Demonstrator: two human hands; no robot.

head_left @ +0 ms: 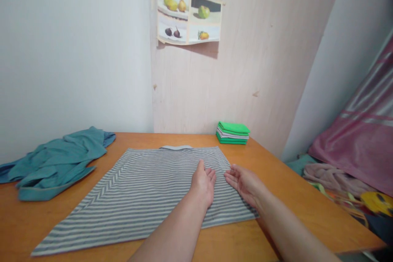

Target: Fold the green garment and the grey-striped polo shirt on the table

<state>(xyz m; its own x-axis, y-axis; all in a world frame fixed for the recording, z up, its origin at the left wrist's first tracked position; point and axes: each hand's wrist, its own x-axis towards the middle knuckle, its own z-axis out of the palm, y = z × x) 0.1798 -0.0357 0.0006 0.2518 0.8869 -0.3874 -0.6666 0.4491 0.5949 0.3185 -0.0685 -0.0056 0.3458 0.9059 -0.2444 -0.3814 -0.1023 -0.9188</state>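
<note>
A grey-and-white striped cloth (pixel 138 196), which looks like an apron with a plain grey band at its far edge, lies spread flat on the table (pixel 294 217). Over its right part is my left hand (pixel 204 182), thumb up and fingers apart, holding nothing. My right hand (pixel 244 184) is at the cloth's right edge, palm turned inward and fingers spread. The two hands face each other with a small gap between them. Whether the right fingertips touch the fabric, I cannot tell.
A crumpled teal garment (pixel 61 159) lies at the table's left. Near the back right corner sits a folded stack of green and grey cloths (pixel 233 133). A wall rises behind, with a fruit picture sheet (pixel 188 16). Pink fabric (pixel 359 139) hangs beyond the table's right edge.
</note>
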